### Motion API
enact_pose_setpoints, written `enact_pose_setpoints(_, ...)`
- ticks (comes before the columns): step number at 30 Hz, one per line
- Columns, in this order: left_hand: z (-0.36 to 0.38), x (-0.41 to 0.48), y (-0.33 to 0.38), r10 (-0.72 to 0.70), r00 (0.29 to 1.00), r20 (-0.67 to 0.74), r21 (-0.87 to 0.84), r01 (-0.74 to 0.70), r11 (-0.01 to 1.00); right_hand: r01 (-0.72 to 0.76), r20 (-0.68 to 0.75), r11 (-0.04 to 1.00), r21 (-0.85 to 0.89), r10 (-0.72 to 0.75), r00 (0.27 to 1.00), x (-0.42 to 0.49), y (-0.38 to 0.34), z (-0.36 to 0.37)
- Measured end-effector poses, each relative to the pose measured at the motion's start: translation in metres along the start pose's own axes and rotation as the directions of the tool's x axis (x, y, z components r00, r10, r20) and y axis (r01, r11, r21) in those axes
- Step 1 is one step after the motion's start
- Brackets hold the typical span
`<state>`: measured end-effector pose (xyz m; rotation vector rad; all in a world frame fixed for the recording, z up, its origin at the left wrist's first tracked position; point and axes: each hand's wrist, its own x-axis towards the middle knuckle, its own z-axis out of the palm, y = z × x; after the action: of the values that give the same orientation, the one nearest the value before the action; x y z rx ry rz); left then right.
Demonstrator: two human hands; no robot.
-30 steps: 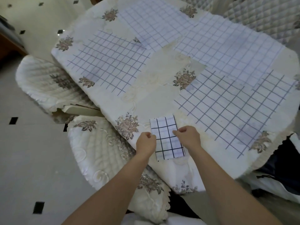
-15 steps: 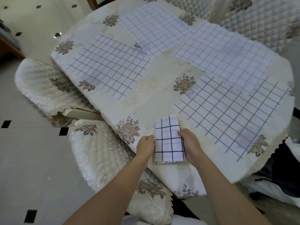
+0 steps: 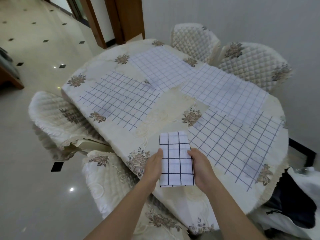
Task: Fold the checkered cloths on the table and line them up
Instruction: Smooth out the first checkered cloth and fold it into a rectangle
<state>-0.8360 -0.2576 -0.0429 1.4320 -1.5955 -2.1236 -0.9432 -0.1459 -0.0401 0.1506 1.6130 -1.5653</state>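
A small folded white cloth with a dark grid [image 3: 175, 158] lies near the table's front edge. My left hand [image 3: 153, 168] presses against its left side and my right hand [image 3: 199, 166] against its right side, fingers flat along the edges. Several unfolded checkered cloths lie spread flat on the table: one at the left [image 3: 117, 99], one at the far middle [image 3: 161, 68], one at the far right [image 3: 223, 90] and one at the near right [image 3: 237, 146].
The oval table [image 3: 173, 108] wears a cream floral cover. Quilted chairs stand around it: at the left [image 3: 57, 118], near me [image 3: 107, 179] and two at the far right [image 3: 252, 64]. A dark bag [image 3: 292, 205] sits at the right.
My view has lifted, showing the whole table and wall. The folded cloth is turned straighter toward me, and both hands have slid from its top corners down along its sides.
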Motion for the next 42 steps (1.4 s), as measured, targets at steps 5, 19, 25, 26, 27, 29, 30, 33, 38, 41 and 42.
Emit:
enact_pose_setpoints(5, -0.015, -0.003, 0.001, 0.148, 0.988, -0.036, 0.09, -0.145, 0.985, 0.057, -0.041, 0.996, -0.063, -0.06, 0.997, -0.015, 0.0, 0.015)
enact_pose_setpoints(19, -0.025, -0.009, -0.009, 0.397, 0.915, -0.069, 0.362, -0.348, 0.865, 0.238, -0.175, 0.89, -0.39, -0.325, 0.929, -0.038, 0.015, 0.029)
enact_pose_setpoints(25, -0.031, -0.013, -0.017, 0.475, 0.878, -0.057, 0.397, -0.417, 0.818, 0.26, -0.237, 0.881, -0.396, -0.372, 0.898, -0.036, 0.028, 0.04)
enact_pose_setpoints(26, -0.032, -0.015, -0.018, 0.477, 0.877, -0.066, 0.392, -0.417, 0.82, 0.27, -0.232, 0.872, -0.408, -0.385, 0.893, -0.036, 0.03, 0.042)
enact_pose_setpoints(27, -0.033, -0.017, -0.018, 0.477, 0.875, -0.079, 0.385, -0.414, 0.825, 0.284, -0.224, 0.86, -0.423, -0.403, 0.887, -0.036, 0.032, 0.043)
enact_pose_setpoints(29, -0.035, -0.022, -0.018, 0.478, 0.871, -0.111, 0.378, -0.408, 0.831, 0.319, -0.202, 0.831, -0.456, -0.446, 0.872, -0.036, 0.034, 0.045)
enact_pose_setpoints(30, -0.036, -0.025, -0.018, 0.478, 0.87, -0.124, 0.371, -0.406, 0.835, 0.336, -0.187, 0.817, -0.468, -0.463, 0.867, -0.037, 0.033, 0.045)
enact_pose_setpoints(33, -0.036, -0.036, -0.019, 0.458, 0.872, -0.171, 0.328, -0.388, 0.861, 0.37, -0.139, 0.789, -0.491, -0.49, 0.861, -0.04, 0.032, 0.044)
enact_pose_setpoints(38, -0.033, -0.055, -0.027, 0.445, 0.862, -0.245, 0.277, -0.377, 0.884, 0.451, -0.023, 0.721, -0.526, -0.542, 0.84, -0.052, 0.033, 0.036)
enact_pose_setpoints(41, -0.035, -0.064, -0.034, 0.406, 0.868, -0.288, 0.249, -0.341, 0.906, 0.48, 0.039, 0.699, -0.53, -0.546, 0.837, -0.055, 0.039, 0.033)
enact_pose_setpoints(42, -0.036, -0.068, -0.037, 0.404, 0.863, -0.304, 0.255, -0.334, 0.907, 0.484, 0.053, 0.696, -0.53, -0.543, 0.838, -0.056, 0.042, 0.033)
